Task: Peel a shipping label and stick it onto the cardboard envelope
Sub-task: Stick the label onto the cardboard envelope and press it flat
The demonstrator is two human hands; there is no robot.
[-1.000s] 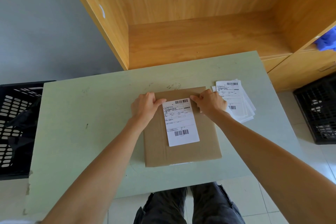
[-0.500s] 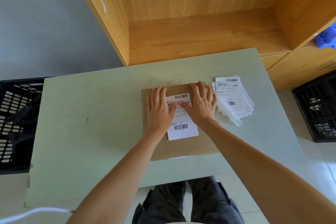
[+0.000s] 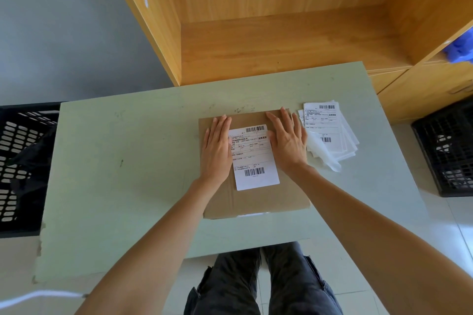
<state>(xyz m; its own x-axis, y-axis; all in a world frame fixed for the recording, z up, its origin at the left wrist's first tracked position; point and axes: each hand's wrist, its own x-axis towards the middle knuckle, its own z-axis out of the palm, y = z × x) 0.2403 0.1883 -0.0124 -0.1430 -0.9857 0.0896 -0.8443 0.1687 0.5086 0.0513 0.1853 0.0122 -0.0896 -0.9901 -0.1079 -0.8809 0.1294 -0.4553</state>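
A brown cardboard envelope (image 3: 271, 199) lies flat on the pale green table (image 3: 128, 161). A white shipping label (image 3: 253, 158) with two barcodes lies on its upper half. My left hand (image 3: 217, 148) rests flat, palm down, on the envelope along the label's left edge. My right hand (image 3: 288, 142) lies flat along the label's right edge, fingers together and pointing away from me. Neither hand holds anything.
A stack of more white labels (image 3: 330, 125) and a peeled backing sheet (image 3: 322, 153) lie to the right of the envelope. Black plastic crates stand on the floor at the left (image 3: 23, 166) and right (image 3: 450, 151). A wooden shelf unit (image 3: 281, 43) rises behind the table.
Both hands went from pinching the label's top corners to pressing flat on its middle, then slid apart to its left and right edges.
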